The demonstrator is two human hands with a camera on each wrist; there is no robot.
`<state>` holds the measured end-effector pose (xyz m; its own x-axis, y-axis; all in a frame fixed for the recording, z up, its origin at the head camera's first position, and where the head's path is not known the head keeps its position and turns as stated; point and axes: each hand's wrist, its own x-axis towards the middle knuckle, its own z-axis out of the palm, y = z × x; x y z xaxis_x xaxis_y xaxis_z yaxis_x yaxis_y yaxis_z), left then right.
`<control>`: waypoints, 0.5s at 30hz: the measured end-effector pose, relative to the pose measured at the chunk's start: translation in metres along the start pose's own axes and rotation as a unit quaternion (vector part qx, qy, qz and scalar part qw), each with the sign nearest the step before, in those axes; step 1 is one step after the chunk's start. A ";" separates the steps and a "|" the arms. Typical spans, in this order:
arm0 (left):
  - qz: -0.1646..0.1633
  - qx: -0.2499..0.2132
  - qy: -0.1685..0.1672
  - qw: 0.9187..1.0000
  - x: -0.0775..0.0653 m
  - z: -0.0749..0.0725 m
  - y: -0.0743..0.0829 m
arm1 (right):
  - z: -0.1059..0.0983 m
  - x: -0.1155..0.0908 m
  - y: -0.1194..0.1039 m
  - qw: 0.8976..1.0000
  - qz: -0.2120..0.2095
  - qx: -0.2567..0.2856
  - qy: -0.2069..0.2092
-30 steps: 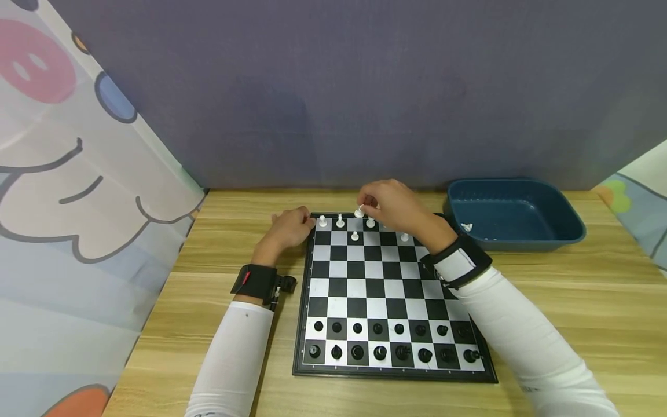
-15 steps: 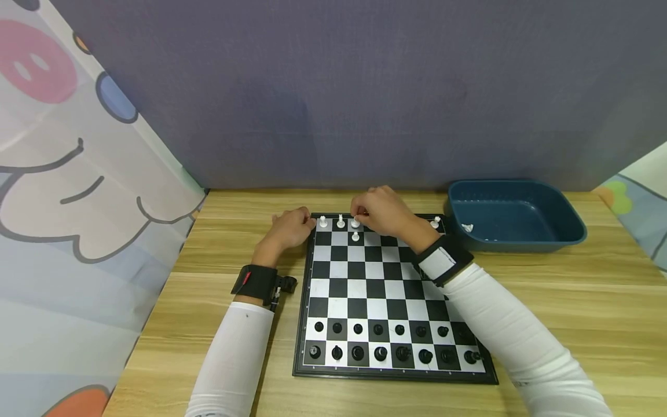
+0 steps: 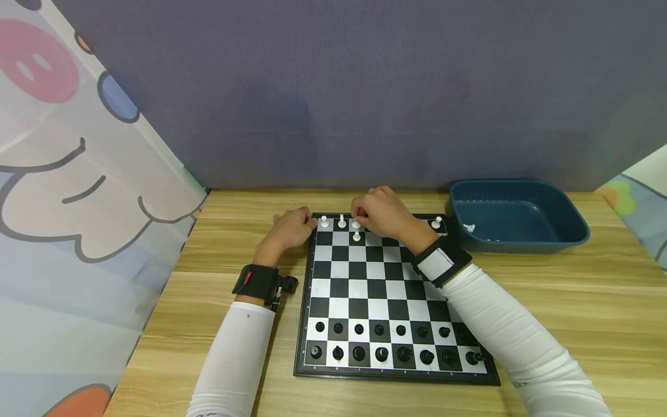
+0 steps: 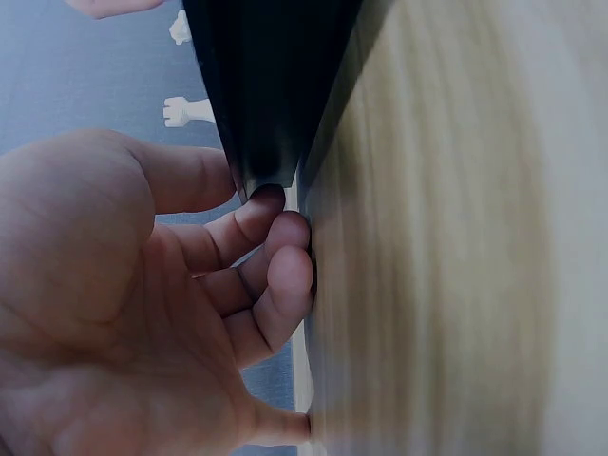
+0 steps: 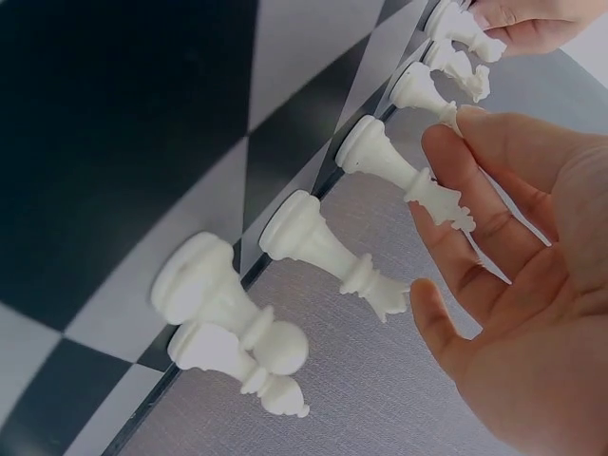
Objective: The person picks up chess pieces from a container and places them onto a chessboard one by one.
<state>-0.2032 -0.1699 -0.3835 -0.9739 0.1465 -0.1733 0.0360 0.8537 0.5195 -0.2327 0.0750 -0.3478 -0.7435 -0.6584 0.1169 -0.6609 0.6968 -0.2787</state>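
My left hand grips the far left corner of the chessboard, thumb on one face and curled fingertips at its edge. Over the board's far row, my right hand pinches the top of a white chess piece between thumb and forefinger. Its base sits on the third square from the left; the fingers hide its tip. Beside it stand a white knight and rook on one side, and a king and queen on the other. A white pawn stands in front of it.
Two rows of black pieces fill the board's near side. Right of the board sits a dark blue bin with a small white piece inside. A grey partition rises behind the wooden table.
My right hand has moved left and lowered the white chess piece from above the far edge onto its square, then stayed there. My left hand keeps its place at the board's corner.
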 end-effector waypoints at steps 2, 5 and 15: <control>0.000 0.000 0.000 1.000 0.000 0.000 0.000 | 0.000 0.000 0.000 1.000 0.001 0.000 -0.001; -0.002 0.000 0.000 1.000 -0.001 0.000 0.000 | 0.002 0.000 -0.001 1.000 0.003 -0.002 0.000; -0.003 -0.002 -0.004 1.000 0.002 0.001 -0.001 | 0.001 0.000 -0.002 1.000 0.007 -0.002 0.012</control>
<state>-0.2052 -0.1706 -0.3851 -0.9724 0.1445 -0.1832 0.0286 0.8532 0.5208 -0.2316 0.0738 -0.3482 -0.7547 -0.6417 0.1366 -0.6511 0.7071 -0.2759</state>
